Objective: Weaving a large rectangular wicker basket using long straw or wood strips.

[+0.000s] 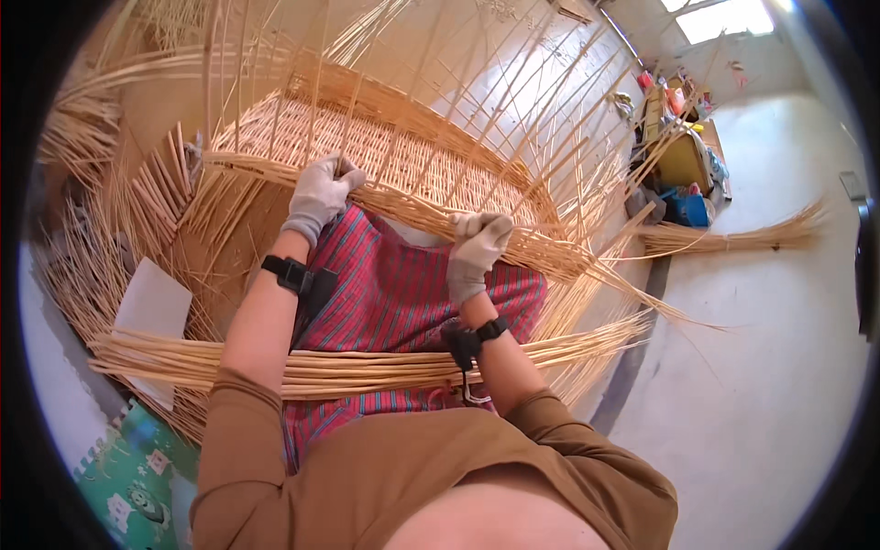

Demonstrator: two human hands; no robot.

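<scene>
A long wicker basket [367,137] in pale willow lies across my knees, with thin upright stakes standing along its sides. My left hand [321,192], in a light glove, is closed over the near woven edge toward its left part. Farther right along that same edge, my gloved right hand [477,249] is curled round the wicker, its fingertips bent over the top. Striped red cloth [403,275] covers my legs beneath the basket. Across my lap rests a bundle of willow rods [367,374], passing under both forearms. The hands partly hide the weave they hold.
Loose willow rods [82,266] pile up at the left, beside a white sheet [151,316] and a green patterned mat [128,477]. Another rod bundle [742,238] lies on the right floor, near a blue container [687,209]. Long stakes jut up and outward beyond the basket.
</scene>
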